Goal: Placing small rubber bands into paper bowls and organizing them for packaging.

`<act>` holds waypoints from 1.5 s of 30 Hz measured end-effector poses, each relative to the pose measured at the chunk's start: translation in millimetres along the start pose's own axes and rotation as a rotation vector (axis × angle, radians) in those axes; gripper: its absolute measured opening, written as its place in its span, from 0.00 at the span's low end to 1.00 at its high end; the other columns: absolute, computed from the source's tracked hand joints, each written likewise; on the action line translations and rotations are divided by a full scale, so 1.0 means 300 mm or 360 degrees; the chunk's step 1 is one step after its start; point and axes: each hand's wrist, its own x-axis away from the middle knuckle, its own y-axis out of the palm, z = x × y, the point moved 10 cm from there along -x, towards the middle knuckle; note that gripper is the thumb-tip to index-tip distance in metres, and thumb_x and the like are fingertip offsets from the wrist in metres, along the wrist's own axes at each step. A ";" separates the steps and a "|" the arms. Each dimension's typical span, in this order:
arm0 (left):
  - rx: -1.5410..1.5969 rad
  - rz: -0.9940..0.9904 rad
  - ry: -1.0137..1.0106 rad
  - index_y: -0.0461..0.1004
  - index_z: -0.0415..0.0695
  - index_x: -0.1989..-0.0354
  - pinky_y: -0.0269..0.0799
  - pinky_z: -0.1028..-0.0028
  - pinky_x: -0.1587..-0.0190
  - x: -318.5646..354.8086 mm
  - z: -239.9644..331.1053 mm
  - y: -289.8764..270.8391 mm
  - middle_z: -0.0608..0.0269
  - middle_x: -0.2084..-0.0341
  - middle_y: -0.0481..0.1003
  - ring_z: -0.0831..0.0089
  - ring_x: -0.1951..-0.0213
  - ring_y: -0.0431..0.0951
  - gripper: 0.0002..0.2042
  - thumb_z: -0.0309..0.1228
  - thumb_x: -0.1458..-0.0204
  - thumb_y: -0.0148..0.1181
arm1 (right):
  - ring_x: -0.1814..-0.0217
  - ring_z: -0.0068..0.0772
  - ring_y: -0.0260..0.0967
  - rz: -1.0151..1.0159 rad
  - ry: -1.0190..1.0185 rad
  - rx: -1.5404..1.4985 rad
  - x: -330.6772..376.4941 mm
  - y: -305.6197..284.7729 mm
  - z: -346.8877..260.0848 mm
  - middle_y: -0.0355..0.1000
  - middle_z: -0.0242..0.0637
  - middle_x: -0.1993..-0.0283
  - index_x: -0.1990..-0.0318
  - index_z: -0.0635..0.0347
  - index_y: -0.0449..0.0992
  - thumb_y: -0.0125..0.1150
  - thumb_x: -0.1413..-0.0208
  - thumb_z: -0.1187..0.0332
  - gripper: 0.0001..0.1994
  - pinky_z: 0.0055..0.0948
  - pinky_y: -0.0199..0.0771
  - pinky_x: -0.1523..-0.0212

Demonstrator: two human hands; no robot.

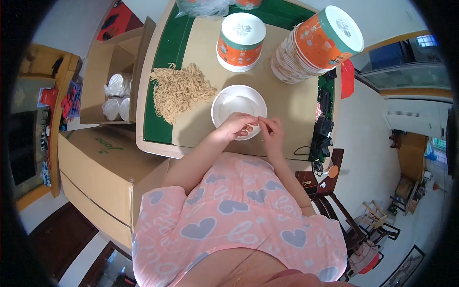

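A white round paper tub [238, 92] sits with its mouth up on the table in front of me. My left hand [237, 126] is over the tub's near right rim, its fingers closed on a thin pale cord [249, 127]. Beside it my right hand [273, 136] is pinched close to the left fingertips, at the end of the same cord; the fingers hide most of the grip. Left of the tub lies a tangled heap of beige cords [181, 91]. Behind the tub stands an upturned stack of orange and green printed paper tubs [241, 43].
A taller stack of the same tubs [318, 40] leans at the back right. Black adapters and cables [322, 131] line the table's right edge. An open carton [100, 91] with white wrapped stacks stands left, above a large closed carton [105, 165]. Clear plastic bags [205, 6] lie at the back.
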 end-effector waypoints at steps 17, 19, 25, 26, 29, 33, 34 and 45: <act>-0.0674 0.0187 0.0469 0.78 0.42 0.68 0.58 0.83 0.80 0.034 0.073 -0.014 0.72 0.78 0.73 0.85 0.79 0.66 0.07 0.31 0.53 0.62 | 0.74 0.20 0.61 -0.0227 0.0187 -0.0222 -0.019 0.034 0.100 0.65 0.31 0.73 0.66 0.60 0.77 0.60 0.50 0.72 0.05 0.21 0.63 0.72; -0.0711 0.0178 0.0550 0.78 0.42 0.68 0.60 0.82 0.80 0.039 0.085 -0.006 0.70 0.77 0.75 0.84 0.79 0.67 0.06 0.30 0.53 0.61 | 0.75 0.17 0.59 -0.0211 0.0186 -0.0221 -0.025 0.037 0.103 0.64 0.28 0.73 0.67 0.61 0.76 0.60 0.50 0.73 0.04 0.19 0.61 0.73; -0.0521 0.0165 0.0416 0.77 0.41 0.66 0.58 0.85 0.80 0.051 0.077 -0.002 0.69 0.73 0.76 0.86 0.77 0.68 0.07 0.30 0.51 0.59 | 0.75 0.20 0.63 -0.0142 0.0133 -0.0172 -0.033 0.030 0.104 0.65 0.31 0.75 0.70 0.61 0.75 0.62 0.52 0.72 0.04 0.19 0.64 0.73; -0.0535 0.0169 0.0426 0.77 0.41 0.66 0.58 0.85 0.80 0.048 0.075 -0.006 0.70 0.74 0.76 0.86 0.77 0.68 0.07 0.30 0.51 0.60 | 0.76 0.20 0.63 -0.0142 0.0118 -0.0166 -0.033 0.030 0.098 0.65 0.30 0.75 0.71 0.61 0.75 0.62 0.52 0.72 0.04 0.19 0.64 0.74; -0.0572 0.0192 0.0457 0.78 0.41 0.67 0.59 0.85 0.80 0.042 0.074 -0.010 0.70 0.74 0.77 0.86 0.77 0.68 0.07 0.29 0.52 0.60 | 0.76 0.20 0.64 -0.0137 0.0091 -0.0105 -0.035 0.025 0.071 0.65 0.31 0.75 0.71 0.61 0.74 0.62 0.52 0.72 0.04 0.20 0.64 0.74; -0.0596 0.0199 0.0507 0.78 0.41 0.68 0.59 0.85 0.80 0.036 0.076 -0.011 0.70 0.75 0.76 0.86 0.78 0.68 0.06 0.29 0.52 0.62 | 0.76 0.22 0.64 -0.0155 0.0030 0.0023 -0.036 0.023 0.045 0.66 0.33 0.75 0.71 0.61 0.74 0.62 0.53 0.73 0.03 0.21 0.64 0.75; -0.0596 0.0198 0.0506 0.78 0.41 0.68 0.59 0.85 0.80 0.036 0.076 -0.010 0.70 0.75 0.76 0.86 0.78 0.68 0.06 0.29 0.52 0.62 | 0.76 0.22 0.64 -0.0151 0.0003 0.0027 -0.035 0.022 0.037 0.66 0.33 0.74 0.71 0.61 0.74 0.62 0.53 0.73 0.03 0.22 0.64 0.75; -0.0556 0.0302 0.0564 0.76 0.35 0.68 0.69 0.79 0.72 0.091 0.131 -0.019 0.61 0.73 0.77 0.79 0.73 0.74 0.05 0.22 0.53 0.58 | 0.76 0.27 0.64 -0.0218 -0.0075 0.0223 -0.025 0.019 -0.034 0.67 0.35 0.72 0.64 0.59 0.73 0.64 0.55 0.71 0.10 0.25 0.65 0.73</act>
